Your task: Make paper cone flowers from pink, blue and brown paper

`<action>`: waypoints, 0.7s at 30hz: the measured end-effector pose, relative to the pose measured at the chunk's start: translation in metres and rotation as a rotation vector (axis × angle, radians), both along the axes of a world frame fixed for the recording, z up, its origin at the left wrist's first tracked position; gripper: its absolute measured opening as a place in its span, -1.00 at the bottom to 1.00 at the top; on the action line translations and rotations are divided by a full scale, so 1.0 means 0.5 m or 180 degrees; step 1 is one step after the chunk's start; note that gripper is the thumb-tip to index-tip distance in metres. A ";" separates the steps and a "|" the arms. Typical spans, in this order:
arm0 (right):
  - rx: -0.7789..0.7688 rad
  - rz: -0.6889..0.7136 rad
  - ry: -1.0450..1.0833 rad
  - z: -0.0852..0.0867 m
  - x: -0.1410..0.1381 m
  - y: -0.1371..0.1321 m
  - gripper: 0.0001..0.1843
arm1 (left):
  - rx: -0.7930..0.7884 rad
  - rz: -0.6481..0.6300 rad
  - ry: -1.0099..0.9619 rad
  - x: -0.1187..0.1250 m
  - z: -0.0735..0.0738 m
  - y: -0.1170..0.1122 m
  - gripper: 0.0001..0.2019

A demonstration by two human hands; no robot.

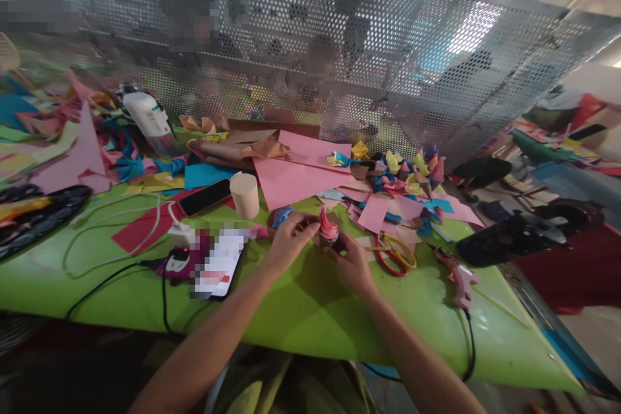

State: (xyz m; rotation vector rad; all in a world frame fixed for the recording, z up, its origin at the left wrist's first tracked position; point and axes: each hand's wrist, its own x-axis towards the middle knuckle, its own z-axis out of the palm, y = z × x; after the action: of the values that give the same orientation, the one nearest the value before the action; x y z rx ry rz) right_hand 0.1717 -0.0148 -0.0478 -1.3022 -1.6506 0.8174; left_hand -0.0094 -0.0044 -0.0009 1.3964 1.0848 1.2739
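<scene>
Over the green table, my right hand (350, 261) grips a small pink paper swirl (328, 228) with a pointed top and a bluish-white base. My left hand (290, 240) is at its left side, thumb and index finger brought together at the swirl's edge. Whatever lies between those fingertips is too small to make out. Just behind my left hand sits a crumpled blue paper piece (282, 215). A beige paper cup (244, 195) stands further left. Pink paper sheets (301, 174) lie beyond my hands.
Left are a lit phone (220, 263), a dark phone (205, 198), a power strip (180, 264) with cables and a bottle (148, 118). To the right lie a pink glue gun (460, 278), a yellow cable loop (402, 251), a black bottle (514, 233) and folded paper pieces (395, 165). Behind rises a perforated metal screen (291, 26).
</scene>
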 end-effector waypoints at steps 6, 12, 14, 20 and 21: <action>-0.0037 -0.0003 0.0078 -0.007 0.000 0.000 -0.83 | -0.0042 -0.0021 -0.0017 -0.002 -0.001 0.001 -0.74; -0.0113 -0.0058 0.0187 -0.002 -0.001 0.001 -0.78 | -0.0033 -0.0022 -0.0019 -0.002 -0.003 0.003 -0.72; -0.0140 -0.0112 0.0320 0.001 -0.002 0.002 -0.75 | 0.0025 -0.0010 -0.0010 -0.003 -0.004 0.004 -0.70; -0.0179 -0.0112 0.0701 0.002 -0.005 0.003 -0.70 | -0.0056 0.0008 0.0043 -0.003 -0.016 0.008 -0.65; -0.0193 -0.0107 0.0771 0.002 -0.005 0.003 -0.70 | -0.0104 -0.0061 0.0056 -0.002 -0.018 0.009 -0.64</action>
State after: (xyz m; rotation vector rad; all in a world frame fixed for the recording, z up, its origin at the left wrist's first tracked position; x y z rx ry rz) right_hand 0.1691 -0.0135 -0.0469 -1.2169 -1.4191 0.9711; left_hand -0.0102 0.0001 -0.0099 1.3927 1.0970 1.2271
